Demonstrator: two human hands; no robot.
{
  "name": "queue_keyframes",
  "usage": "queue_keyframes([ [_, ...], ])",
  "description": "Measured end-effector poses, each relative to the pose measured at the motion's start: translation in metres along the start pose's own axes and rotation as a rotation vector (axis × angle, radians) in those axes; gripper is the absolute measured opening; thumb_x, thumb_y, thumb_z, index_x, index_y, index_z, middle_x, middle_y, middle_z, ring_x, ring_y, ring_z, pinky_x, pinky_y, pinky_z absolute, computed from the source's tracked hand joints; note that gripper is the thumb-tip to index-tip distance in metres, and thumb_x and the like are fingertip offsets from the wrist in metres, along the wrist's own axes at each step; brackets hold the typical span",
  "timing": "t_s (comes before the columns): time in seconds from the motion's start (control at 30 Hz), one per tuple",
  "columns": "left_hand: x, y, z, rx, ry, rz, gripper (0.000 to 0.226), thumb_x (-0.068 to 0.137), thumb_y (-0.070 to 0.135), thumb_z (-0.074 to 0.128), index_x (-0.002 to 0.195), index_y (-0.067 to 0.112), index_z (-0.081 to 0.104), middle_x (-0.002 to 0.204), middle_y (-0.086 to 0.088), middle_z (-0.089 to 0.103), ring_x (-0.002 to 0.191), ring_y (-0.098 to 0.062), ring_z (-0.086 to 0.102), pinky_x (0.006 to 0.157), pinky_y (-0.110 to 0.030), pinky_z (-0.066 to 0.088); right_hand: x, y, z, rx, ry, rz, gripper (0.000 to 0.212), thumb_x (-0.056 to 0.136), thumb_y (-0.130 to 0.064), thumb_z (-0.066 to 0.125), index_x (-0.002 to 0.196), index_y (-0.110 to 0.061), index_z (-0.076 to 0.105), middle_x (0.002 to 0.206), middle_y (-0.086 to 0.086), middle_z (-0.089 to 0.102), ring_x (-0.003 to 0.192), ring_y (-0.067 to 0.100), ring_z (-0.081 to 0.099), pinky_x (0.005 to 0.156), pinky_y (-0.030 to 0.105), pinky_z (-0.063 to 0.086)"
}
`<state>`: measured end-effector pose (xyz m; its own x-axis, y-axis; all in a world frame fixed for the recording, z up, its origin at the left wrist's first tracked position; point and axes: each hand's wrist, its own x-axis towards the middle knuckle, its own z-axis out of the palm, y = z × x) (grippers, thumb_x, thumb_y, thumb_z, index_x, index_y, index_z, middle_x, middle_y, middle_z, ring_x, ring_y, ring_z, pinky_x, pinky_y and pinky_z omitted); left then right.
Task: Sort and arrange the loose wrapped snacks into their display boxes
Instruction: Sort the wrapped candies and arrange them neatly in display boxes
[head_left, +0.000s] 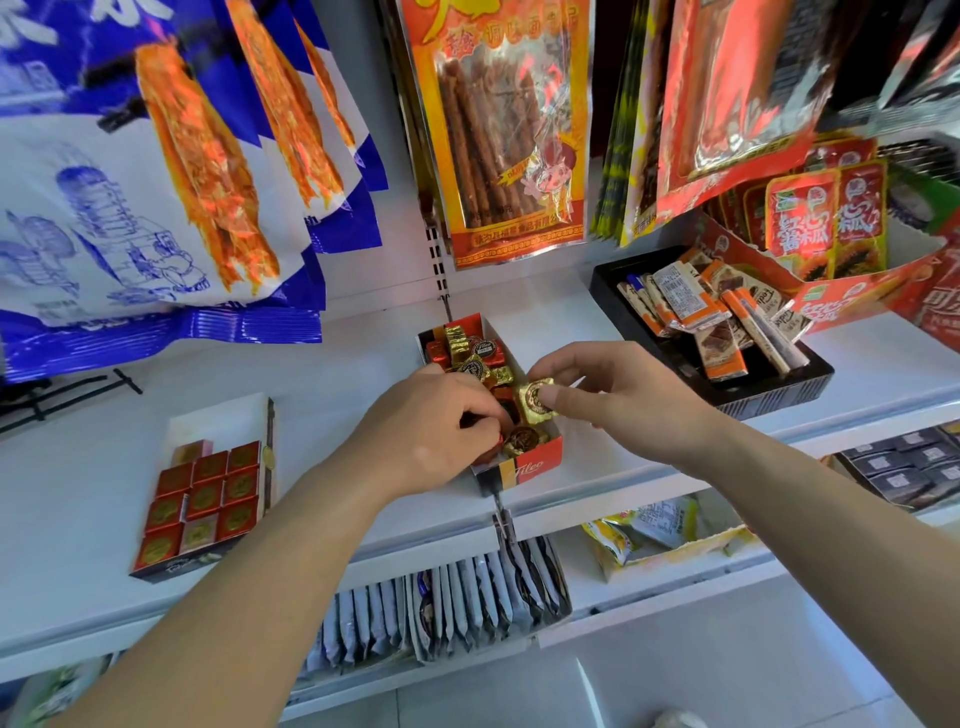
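Sorting is under way at the narrow cardboard box (535, 460) in the middle of the white shelf (78, 467). The right hand (623, 395) pinches a square gold sweet (537, 400) in crinkled foil just above the box's near end, while the left hand (431, 431) curls its fingers among the jumbled gold and red pieces; whether it grips one I cannot tell. Next, probably, the gold sweet needs laying flat among its own kind, like the glossy red squares (202, 499) in tidy rows further left.

Gold-foil snack (537, 400) tilted over narrow red-fronted box (530, 462) w/ jumbled red/gold snacks (470, 353).
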<state>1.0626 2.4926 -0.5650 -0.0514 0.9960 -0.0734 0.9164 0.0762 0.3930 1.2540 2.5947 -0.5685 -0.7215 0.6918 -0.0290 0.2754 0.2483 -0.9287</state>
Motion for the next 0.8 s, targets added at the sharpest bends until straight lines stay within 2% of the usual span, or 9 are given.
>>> queue_keyframes([
  [0.1, -0.002, -0.002, -0.001, -0.029, 0.028, 0.007, 0.019, 0.093, 0.032, 0.057, 0.105, 0.037, 0.071, 0.103, 0.022, 0.061, 0.097, -0.008, 0.047, 0.085, -0.035, 0.047, -0.001, -0.001, 0.004, -0.07, -0.012, -0.035, 0.013, 0.089, -0.024, 0.071, 0.102, -0.027, 0.074, 0.092, -0.006, 0.067, 0.071, 0.014, 0.053, 0.07, 0.021, 0.047],
  [0.2, -0.005, -0.006, -0.003, -0.156, 0.064, -0.02, 0.021, 0.092, 0.025, 0.063, 0.108, 0.036, 0.071, 0.104, 0.021, 0.062, 0.093, 0.001, 0.053, 0.079, -0.016, 0.043, 0.0, 0.0, 0.009, -0.12, 0.019, -0.046, 0.014, 0.087, -0.03, 0.074, 0.101, -0.03, 0.074, 0.1, -0.007, 0.062, 0.082, 0.021, 0.057, 0.079, 0.033, 0.05],
  [0.3, -0.009, -0.01, -0.005, -0.227, 0.118, -0.054, 0.019, 0.091, 0.024, 0.066, 0.104, 0.037, 0.071, 0.103, 0.021, 0.063, 0.087, 0.006, 0.056, 0.065, -0.007, 0.039, 0.002, -0.001, 0.013, -0.09, 0.024, -0.053, 0.013, 0.087, -0.028, 0.074, 0.1, -0.028, 0.075, 0.092, -0.006, 0.066, 0.072, 0.023, 0.055, 0.077, 0.043, 0.051],
  [0.4, -0.01, -0.011, -0.006, -0.277, 0.244, -0.069, 0.016, 0.089, 0.019, 0.068, 0.096, 0.034, 0.073, 0.095, 0.019, 0.065, 0.081, 0.008, 0.056, 0.062, -0.005, 0.039, 0.003, -0.002, 0.015, -0.104, 0.017, -0.079, 0.009, 0.087, -0.027, 0.074, 0.096, -0.025, 0.075, 0.084, -0.007, 0.07, 0.068, 0.02, 0.056, 0.073, 0.038, 0.05],
  [0.5, -0.007, -0.013, -0.007, -0.278, 0.368, -0.107, 0.016, 0.087, 0.019, 0.071, 0.092, 0.034, 0.071, 0.09, 0.02, 0.065, 0.083, 0.002, 0.058, 0.065, -0.007, 0.038, 0.005, 0.001, 0.016, -0.284, 0.014, -0.12, 0.004, 0.089, -0.028, 0.071, 0.09, -0.03, 0.074, 0.085, -0.011, 0.069, 0.072, 0.012, 0.058, 0.069, 0.029, 0.048],
  [0.57, -0.004, -0.014, -0.004, -0.244, 0.399, -0.134, 0.014, 0.087, 0.024, 0.071, 0.097, 0.034, 0.068, 0.095, 0.018, 0.062, 0.087, -0.003, 0.056, 0.071, -0.015, 0.041, 0.006, 0.004, 0.015, -0.407, 0.034, -0.156, 0.011, 0.089, -0.025, 0.07, 0.088, -0.035, 0.073, 0.094, -0.011, 0.065, 0.079, 0.007, 0.056, 0.07, 0.023, 0.044],
  [0.63, 0.001, -0.014, 0.0, -0.21, 0.405, -0.154, 0.014, 0.088, 0.032, 0.07, 0.101, 0.034, 0.066, 0.1, 0.017, 0.059, 0.089, -0.008, 0.052, 0.073, -0.023, 0.04, 0.007, 0.004, 0.015, -0.428, 0.042, -0.165, 0.013, 0.087, -0.025, 0.07, 0.087, -0.037, 0.074, 0.098, -0.01, 0.06, 0.083, 0.005, 0.055, 0.072, 0.021, 0.042],
  [0.7, 0.005, -0.012, 0.003, -0.187, 0.393, -0.183, 0.015, 0.087, 0.039, 0.07, 0.099, 0.036, 0.063, 0.102, 0.016, 0.057, 0.093, -0.011, 0.05, 0.072, -0.027, 0.039, 0.008, 0.003, 0.015, -0.393, 0.037, -0.155, 0.006, 0.086, -0.034, 0.071, 0.083, -0.038, 0.073, 0.098, -0.009, 0.06, 0.085, 0.006, 0.056, 0.074, 0.024, 0.044],
  [0.8, 0.009, -0.01, 0.006, -0.219, 0.353, -0.242, 0.02, 0.083, 0.043, 0.073, 0.094, 0.039, 0.056, 0.107, 0.011, 0.061, 0.096, -0.014, 0.056, 0.071, -0.033, 0.051, 0.009, 0.002, 0.014, -0.419, 0.022, -0.145, 0.007, 0.085, -0.043, 0.069, 0.088, -0.038, 0.074, 0.096, -0.009, 0.058, 0.088, 0.002, 0.055, 0.073, 0.023, 0.041],
])
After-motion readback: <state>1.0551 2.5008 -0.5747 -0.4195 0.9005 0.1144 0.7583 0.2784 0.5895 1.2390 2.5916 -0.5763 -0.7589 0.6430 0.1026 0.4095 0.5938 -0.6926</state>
